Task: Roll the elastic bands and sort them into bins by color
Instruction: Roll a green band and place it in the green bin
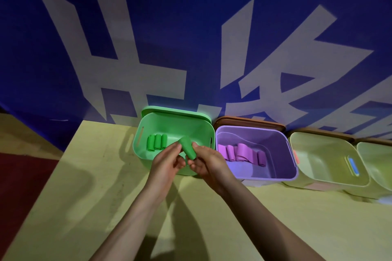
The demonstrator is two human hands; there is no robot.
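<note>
While two bare forearms reach forward over a yellow table (84, 186), the left hand (167, 162) and right hand (206, 162) pinch a rolled green band (187, 147) between fingertips, just above the near rim of a green bin (140, 133). Inside that bin, three green rolls (157, 142) already lie side by side. Next to it on the right, a purple bin (282, 174) holds several purple bands (241, 152), some looking loosely rolled. Farther right stand two pale bins (331, 178), apparently empty. This green roll seems ready to drop in; no unrolled bands are visible.
</note>
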